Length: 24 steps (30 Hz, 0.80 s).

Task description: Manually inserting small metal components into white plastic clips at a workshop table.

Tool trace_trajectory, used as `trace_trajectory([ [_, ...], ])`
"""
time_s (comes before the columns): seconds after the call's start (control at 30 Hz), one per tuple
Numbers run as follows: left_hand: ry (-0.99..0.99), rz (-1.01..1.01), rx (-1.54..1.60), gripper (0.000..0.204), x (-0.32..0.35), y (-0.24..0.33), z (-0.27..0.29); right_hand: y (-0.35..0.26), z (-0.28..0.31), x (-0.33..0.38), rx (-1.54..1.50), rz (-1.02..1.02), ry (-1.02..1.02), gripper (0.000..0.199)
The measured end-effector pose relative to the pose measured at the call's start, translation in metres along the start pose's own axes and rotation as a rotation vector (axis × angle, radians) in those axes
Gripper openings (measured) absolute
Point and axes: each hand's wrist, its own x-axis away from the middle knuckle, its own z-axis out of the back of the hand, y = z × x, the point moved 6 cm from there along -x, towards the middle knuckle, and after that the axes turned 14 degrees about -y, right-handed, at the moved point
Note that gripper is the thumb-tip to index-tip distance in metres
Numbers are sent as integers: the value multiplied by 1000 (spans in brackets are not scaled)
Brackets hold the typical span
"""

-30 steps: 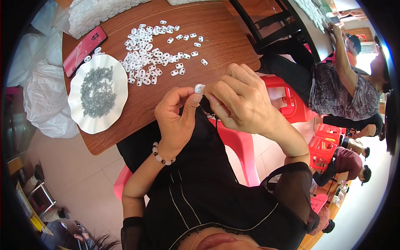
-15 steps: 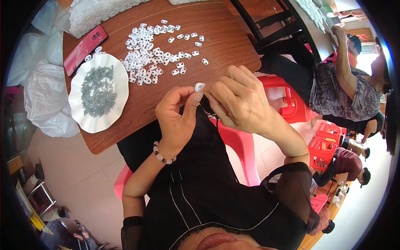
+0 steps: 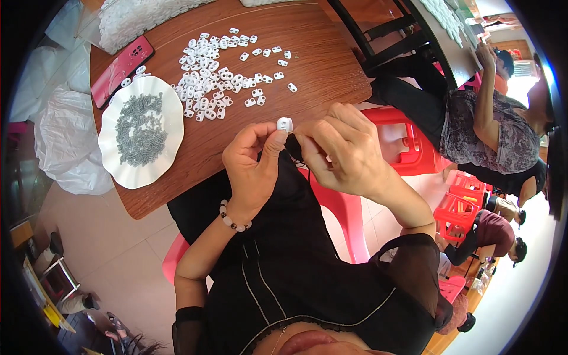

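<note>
My left hand (image 3: 253,163) pinches a small white plastic cord lock (image 3: 284,123) between thumb and forefinger, above the table's near edge. A dark hole shows in its face. My right hand (image 3: 346,151) is right beside it, its fingers curled and thumb and forefinger closed at the piece's right side. Anything between those right fingertips is too small or hidden to make out. Beyond my hands, many similar white two-hole pieces (image 3: 204,80) lie in a loose heap on the brown wooden table (image 3: 313,65). To the left, a white wavy-edged plate (image 3: 168,157) holds a pile of small grey metal springs (image 3: 141,130).
A pink phone (image 3: 122,70) lies behind the plate. Bulk white pieces (image 3: 139,23) fill the far left edge. A clear plastic bag (image 3: 68,142) hangs at the left. Red stools (image 3: 408,142) and several seated people are to the right, near another table (image 3: 441,41).
The white cord lock has turned, so its holed face now shows more. My right hand has shifted slightly down and right, its fingers a little rearranged. The left hand has barely moved.
</note>
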Motion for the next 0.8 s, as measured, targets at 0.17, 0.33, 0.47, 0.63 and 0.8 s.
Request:
trace_trajectory([
  [0.17, -9, 56, 28, 17, 1, -1, 0, 8, 10, 1, -53, -45, 8, 13],
  [0.33, -23, 40, 99, 17, 1, -1, -2, 31, 40, 2, -33, -225, 107, 4],
  [0.47, -35, 42, 76, 14, 0, 4, -3, 85, 98, 14, -80, -501, 337, 12],
  [0.63, -80, 65, 78, 9, -5, 2, -11, 190, 178, 53, 348, -680, 374, 25],
  [0.8, -79, 75, 89, 9, -3, -2, -5, 270, 183, 77, 359, -802, 275, 22],
])
